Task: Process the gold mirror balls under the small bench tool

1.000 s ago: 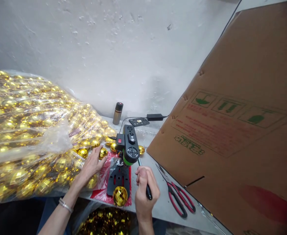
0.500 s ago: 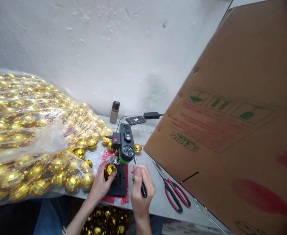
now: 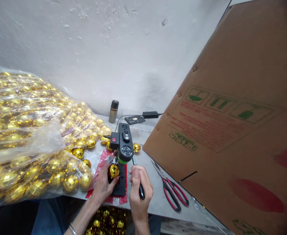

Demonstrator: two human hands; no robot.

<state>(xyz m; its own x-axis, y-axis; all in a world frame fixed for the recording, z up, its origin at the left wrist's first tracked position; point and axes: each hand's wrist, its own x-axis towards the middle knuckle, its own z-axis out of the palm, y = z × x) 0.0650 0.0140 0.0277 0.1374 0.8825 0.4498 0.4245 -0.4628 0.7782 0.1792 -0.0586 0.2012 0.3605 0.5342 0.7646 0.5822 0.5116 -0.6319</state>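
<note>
Left hand [image 3: 103, 184]: thumb and fingers pinch a faceted gold ball [image 3: 114, 171] from the sides, a bracelet [image 3: 72, 228] at the wrist. The ball sits just in front of the small black bench press [image 3: 126, 142], low under its head and over the dark base plate [image 3: 119, 191]; from here I cannot tell whether it touches either. Right hand [image 3: 140, 186]: fist curled around the black-gripped lever [image 3: 142, 192] on the press's right side. Red plastic sheet [image 3: 124, 199] lies beneath the plate. Just right of the press head, one loose ball [image 3: 136, 148] rests on the table [image 3: 155, 202]; farther right, red-and-black scissors [image 3: 174, 194], blades partly apart, near a large printed carton [image 3: 219, 114]. Left side: a clear bag [image 3: 48, 137] bulging with similar balls. Toward the wall: an upright capped bottle [image 3: 113, 111], a flat dark patterned object [image 3: 135, 119] and a black adapter [image 3: 150, 114]. More gold pieces [image 3: 106, 220] show below the table's front edge.
</note>
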